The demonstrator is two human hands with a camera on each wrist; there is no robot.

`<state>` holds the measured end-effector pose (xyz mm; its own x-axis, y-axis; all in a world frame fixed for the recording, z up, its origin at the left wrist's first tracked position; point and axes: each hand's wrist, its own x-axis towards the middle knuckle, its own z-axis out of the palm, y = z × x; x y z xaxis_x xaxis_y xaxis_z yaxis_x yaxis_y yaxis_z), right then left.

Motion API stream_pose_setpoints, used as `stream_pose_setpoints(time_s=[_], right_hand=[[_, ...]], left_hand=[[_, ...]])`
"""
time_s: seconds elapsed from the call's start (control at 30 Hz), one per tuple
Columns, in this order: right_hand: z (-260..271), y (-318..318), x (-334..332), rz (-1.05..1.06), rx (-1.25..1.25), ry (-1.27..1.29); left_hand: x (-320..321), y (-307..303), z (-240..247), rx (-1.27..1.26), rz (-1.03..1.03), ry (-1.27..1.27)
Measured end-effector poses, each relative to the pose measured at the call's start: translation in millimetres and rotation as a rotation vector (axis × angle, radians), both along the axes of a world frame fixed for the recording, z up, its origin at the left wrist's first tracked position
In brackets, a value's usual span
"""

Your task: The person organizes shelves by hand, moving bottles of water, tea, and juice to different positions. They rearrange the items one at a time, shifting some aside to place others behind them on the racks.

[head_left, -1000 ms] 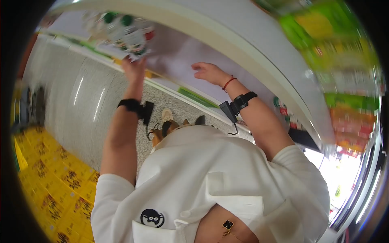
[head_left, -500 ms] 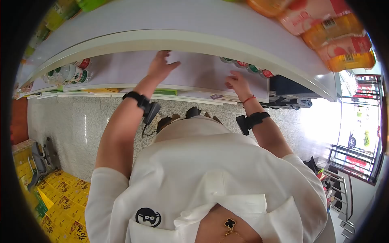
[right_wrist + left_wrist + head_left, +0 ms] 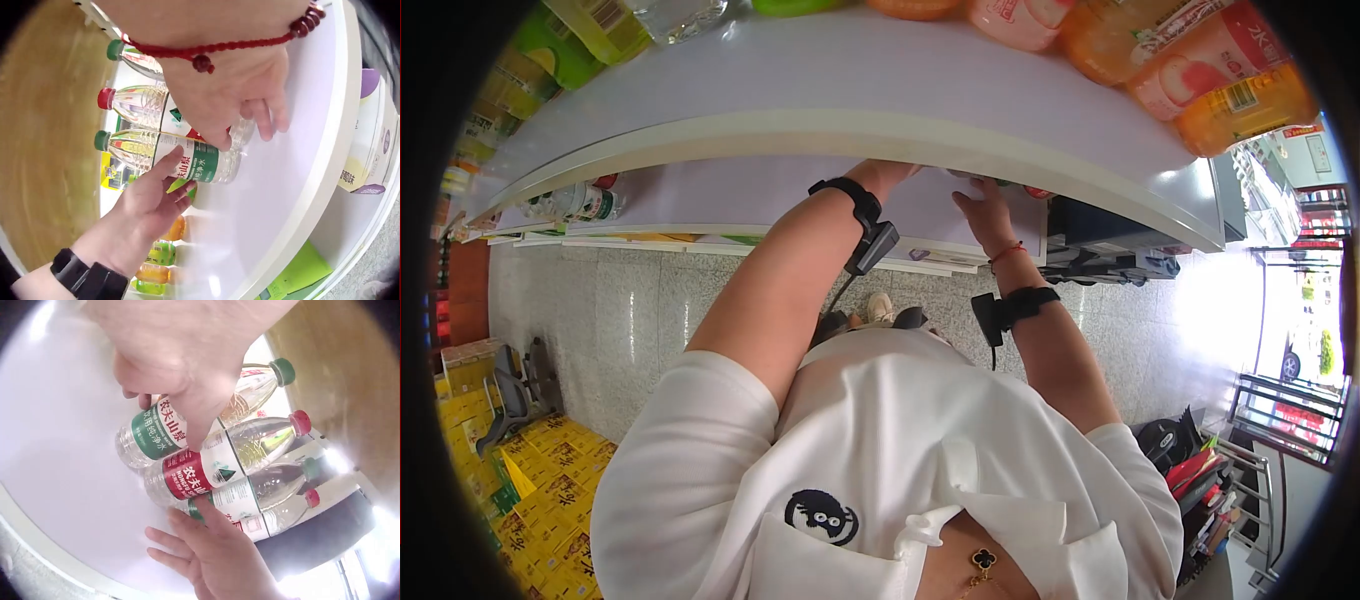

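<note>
We note the left hand partly closed on the green-labelled bottle, its thumb across the label and its fingers along the outer side. We see the right hand loosely spread, holding nothing, its thumb against the row of bottles. The red-labelled bottle is between both hands. Below the hands we find the shelf; beyond the left hand, orange drinks.

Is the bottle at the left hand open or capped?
Capped: in the right wrist view, the bottle at the left hand has its green cap on.
</note>
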<state>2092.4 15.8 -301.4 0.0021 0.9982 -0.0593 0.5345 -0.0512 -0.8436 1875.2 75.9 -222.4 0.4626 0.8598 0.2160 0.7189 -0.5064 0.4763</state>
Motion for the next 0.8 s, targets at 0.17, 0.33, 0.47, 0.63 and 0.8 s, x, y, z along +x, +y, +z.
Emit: stream_pose_setpoints(time_s=[0.17,0.33,0.47,0.63,0.8], right_hand=[[3.0,5.0,-3.2,0.008,-0.054,0.058],[19.6,5.0,-11.7,-0.021,-0.089,-0.013],[34.1,4.2,-27.9,-0.070,-0.074,-0.019],[7.7,25.2,-35.5,-0.150,0.149,-0.110],[-44.7,66.3,-26.8,-0.031,0.424,-0.265]], left_hand=[[7.2,12.2,-47.1,0.077,0.187,0.047],[-2.2,5.9,-67.6,0.148,0.399,0.098],[-50.3,-39.7,18.3,-0.231,0.475,0.041],[-148.6,-52.5,-32.0,-0.089,0.753,-0.404],[-231.7,-89.0,-12.9,0.004,1.092,-0.416]])
